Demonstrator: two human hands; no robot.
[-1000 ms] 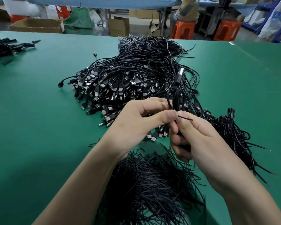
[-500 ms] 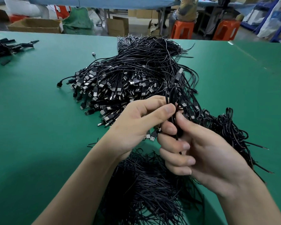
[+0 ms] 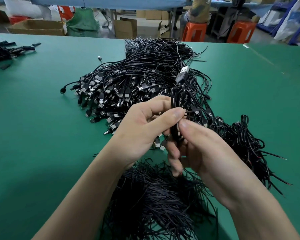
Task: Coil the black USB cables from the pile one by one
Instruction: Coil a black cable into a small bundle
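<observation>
A big pile of black USB cables (image 3: 137, 80) covers the middle of the green table (image 3: 33, 127), plugs fanned toward the left. Above its near edge I hold one coiled cable (image 3: 177, 99) upright, its USB plug (image 3: 183, 73) sticking up. My left hand (image 3: 142, 129) pinches the coil between thumb and fingers. My right hand (image 3: 197, 149) grips the lower part of the same coil, thumb pressed against it; a thin black tie end (image 3: 192, 112) pokes out to the right there. Coiled cables (image 3: 246, 144) lie heaped at the right.
A heap of thin black ties (image 3: 154, 201) lies under my forearms at the near edge. More black cables (image 3: 5, 49) sit at the far left. One loose plug (image 3: 99, 57) lies beyond the pile. Beyond the table are orange stools (image 3: 194, 33) and cardboard boxes (image 3: 36, 27).
My right hand's fingers, spread below the coil half a second ago, have closed up around it. The coil stays upright between both hands, and the tie end shows again at the right.
</observation>
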